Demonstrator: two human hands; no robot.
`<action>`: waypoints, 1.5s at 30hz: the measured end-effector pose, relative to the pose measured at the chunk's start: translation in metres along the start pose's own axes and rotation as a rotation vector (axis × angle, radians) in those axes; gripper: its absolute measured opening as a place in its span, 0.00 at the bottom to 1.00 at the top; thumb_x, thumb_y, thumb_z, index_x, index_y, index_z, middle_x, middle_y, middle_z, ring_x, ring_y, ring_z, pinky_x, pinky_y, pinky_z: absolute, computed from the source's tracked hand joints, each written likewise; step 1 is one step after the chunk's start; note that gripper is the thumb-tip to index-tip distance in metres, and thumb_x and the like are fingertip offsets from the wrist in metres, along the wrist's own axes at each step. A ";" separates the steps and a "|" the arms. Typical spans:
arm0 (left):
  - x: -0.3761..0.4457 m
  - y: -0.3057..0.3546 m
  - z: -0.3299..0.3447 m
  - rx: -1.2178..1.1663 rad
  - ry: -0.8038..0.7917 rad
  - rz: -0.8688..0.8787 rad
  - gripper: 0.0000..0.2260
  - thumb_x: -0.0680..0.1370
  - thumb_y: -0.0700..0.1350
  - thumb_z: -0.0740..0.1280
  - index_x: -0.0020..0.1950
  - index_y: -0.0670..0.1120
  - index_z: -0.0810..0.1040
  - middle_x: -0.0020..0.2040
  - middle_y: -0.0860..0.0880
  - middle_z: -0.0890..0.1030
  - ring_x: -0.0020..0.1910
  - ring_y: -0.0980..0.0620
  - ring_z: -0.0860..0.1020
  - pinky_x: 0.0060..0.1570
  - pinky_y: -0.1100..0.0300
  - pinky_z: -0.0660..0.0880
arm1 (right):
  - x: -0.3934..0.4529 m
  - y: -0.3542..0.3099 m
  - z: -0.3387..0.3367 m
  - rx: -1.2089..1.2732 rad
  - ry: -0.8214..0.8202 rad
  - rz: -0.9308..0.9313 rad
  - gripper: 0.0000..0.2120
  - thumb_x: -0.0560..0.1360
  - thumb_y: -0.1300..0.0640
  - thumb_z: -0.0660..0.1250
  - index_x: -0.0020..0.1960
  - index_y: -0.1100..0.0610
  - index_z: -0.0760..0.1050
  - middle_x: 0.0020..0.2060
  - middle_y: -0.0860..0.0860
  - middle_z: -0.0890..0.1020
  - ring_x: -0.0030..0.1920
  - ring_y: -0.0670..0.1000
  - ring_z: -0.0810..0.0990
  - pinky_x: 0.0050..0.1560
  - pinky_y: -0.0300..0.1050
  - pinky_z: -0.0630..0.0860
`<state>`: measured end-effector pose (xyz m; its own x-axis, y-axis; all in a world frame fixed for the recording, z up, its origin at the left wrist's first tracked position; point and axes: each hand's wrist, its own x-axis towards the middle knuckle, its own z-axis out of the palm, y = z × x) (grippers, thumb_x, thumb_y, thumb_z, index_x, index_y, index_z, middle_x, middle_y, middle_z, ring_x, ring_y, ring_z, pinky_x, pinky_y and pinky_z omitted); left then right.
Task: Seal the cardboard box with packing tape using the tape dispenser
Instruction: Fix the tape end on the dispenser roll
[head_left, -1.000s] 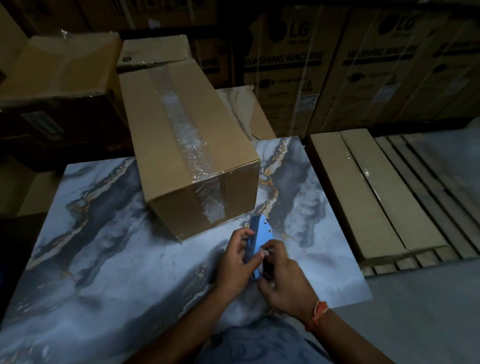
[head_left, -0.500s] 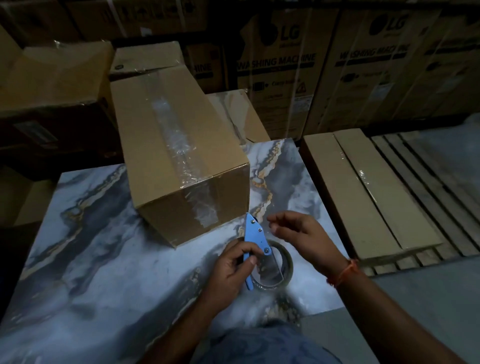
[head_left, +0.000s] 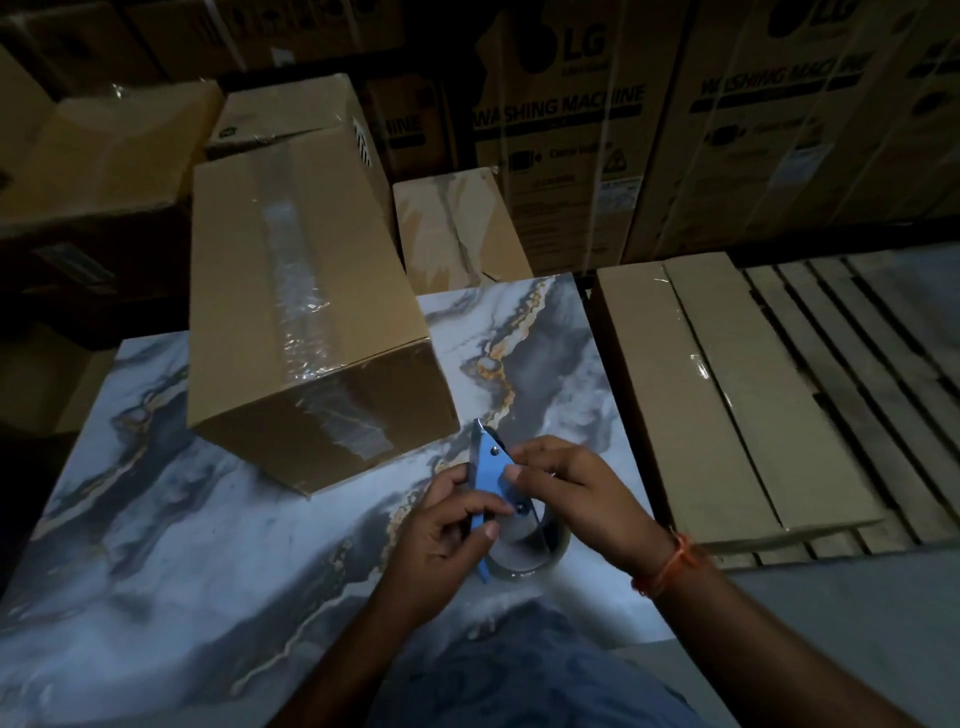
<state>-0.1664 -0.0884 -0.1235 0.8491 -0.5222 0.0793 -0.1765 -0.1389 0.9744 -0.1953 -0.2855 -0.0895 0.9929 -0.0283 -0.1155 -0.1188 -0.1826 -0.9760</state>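
Nearest, the left hand (head_left: 447, 525) gripped the blue tape dispenser (head_left: 488, 473) with its clear tape roll (head_left: 524, 545) over the marble-patterned table (head_left: 182, 545), the right hand (head_left: 576, 488) pinching at its upper edge, while just beyond sat the cardboard box (head_left: 291, 291), taped along its seam, washing-machine cartons (head_left: 571, 130) behind.

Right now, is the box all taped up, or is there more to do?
One strip of clear tape already runs along the top of the cardboard box and down its near end. The left hand holds the blue tape dispenser, and the right hand fingers it near the roll. Probably left: pulling the tape free for another strip, if needed.
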 end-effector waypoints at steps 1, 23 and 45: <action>0.001 0.002 0.004 0.029 0.001 0.000 0.10 0.77 0.44 0.70 0.52 0.58 0.85 0.65 0.42 0.75 0.69 0.48 0.75 0.64 0.58 0.75 | -0.001 0.002 -0.002 0.109 0.033 0.036 0.15 0.73 0.48 0.69 0.41 0.58 0.86 0.50 0.53 0.84 0.55 0.52 0.82 0.60 0.50 0.77; 0.009 0.015 0.012 0.384 -0.087 0.149 0.10 0.80 0.47 0.67 0.58 0.56 0.85 0.72 0.48 0.69 0.72 0.50 0.73 0.68 0.58 0.73 | -0.015 -0.005 0.003 0.380 0.131 0.047 0.11 0.78 0.52 0.69 0.55 0.54 0.86 0.56 0.52 0.85 0.58 0.52 0.84 0.58 0.50 0.80; -0.010 0.004 -0.024 0.492 -0.144 0.215 0.16 0.79 0.43 0.68 0.59 0.62 0.84 0.71 0.45 0.68 0.73 0.51 0.69 0.65 0.57 0.76 | -0.011 -0.002 0.032 0.668 0.413 0.457 0.16 0.81 0.61 0.60 0.40 0.62 0.83 0.32 0.50 0.86 0.34 0.46 0.81 0.38 0.38 0.75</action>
<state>-0.1634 -0.0639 -0.1156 0.6980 -0.6868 0.2028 -0.5792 -0.3748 0.7239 -0.2059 -0.2532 -0.0919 0.7536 -0.3315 -0.5677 -0.3442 0.5368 -0.7703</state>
